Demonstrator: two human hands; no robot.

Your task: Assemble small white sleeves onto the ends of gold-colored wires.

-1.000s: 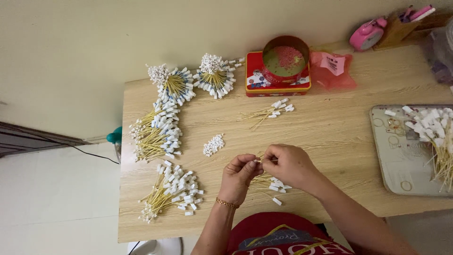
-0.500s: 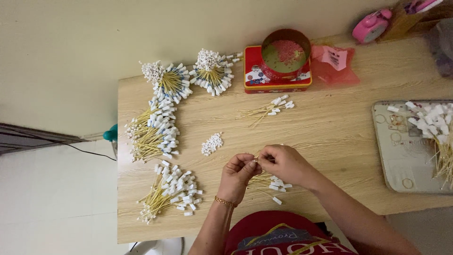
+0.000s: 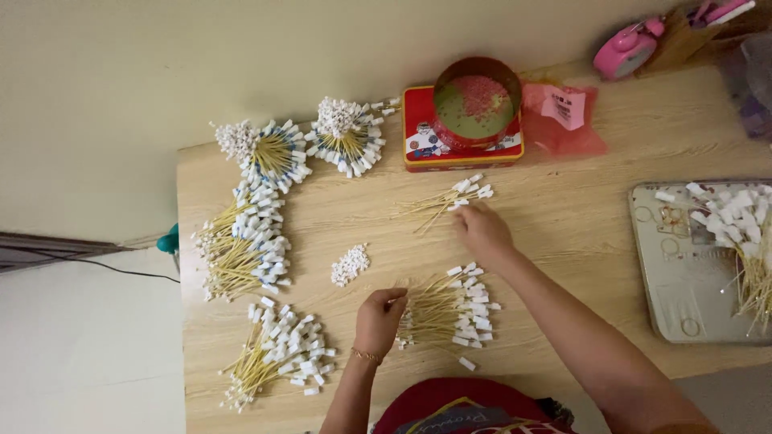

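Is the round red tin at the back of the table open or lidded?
Open. The round red tin shows its inside from above: a greenish bottom with small pink bits scattered in it, no lid covering it. It stands on a flat red box.

Red tin (image 3: 426,146) with round red can (image 3: 476,62) on top: just beyond right fingers (image 3: 465,215). Pink bag (image 3: 563,120) and pink clock (image 3: 623,52): further right. Grey tray (image 3: 675,273): far right. White tag heap (image 3: 350,265): just left of left fingers (image 3: 394,299). 4 stick bundles (image 3: 241,249): further left.
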